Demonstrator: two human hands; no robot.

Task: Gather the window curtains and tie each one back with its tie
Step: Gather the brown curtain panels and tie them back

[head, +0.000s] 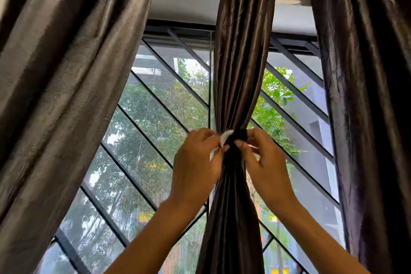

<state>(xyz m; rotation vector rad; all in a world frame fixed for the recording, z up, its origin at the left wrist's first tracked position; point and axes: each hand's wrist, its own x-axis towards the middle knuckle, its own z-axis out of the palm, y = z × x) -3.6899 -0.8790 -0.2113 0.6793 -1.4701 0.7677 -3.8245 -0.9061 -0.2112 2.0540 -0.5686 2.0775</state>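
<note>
Satin-like brown fabric: left curtain (pixel 66 69) hangs loose. My left hand (pixel 195 162) pinches the tie's (pixel 239 134) white end (pixel 225 135). The middle curtain (pixel 242 55) is gathered, the dark tie wrapped round its waist. My right hand (pixel 265 162) pinches the tie's other end. Right curtain (pixel 367 73) hangs loose. Fabric looks light, soft, slippery; grip at the waist. No containers in view.

backlit by window (pixel 155 118); edges bowed, soft.
</note>
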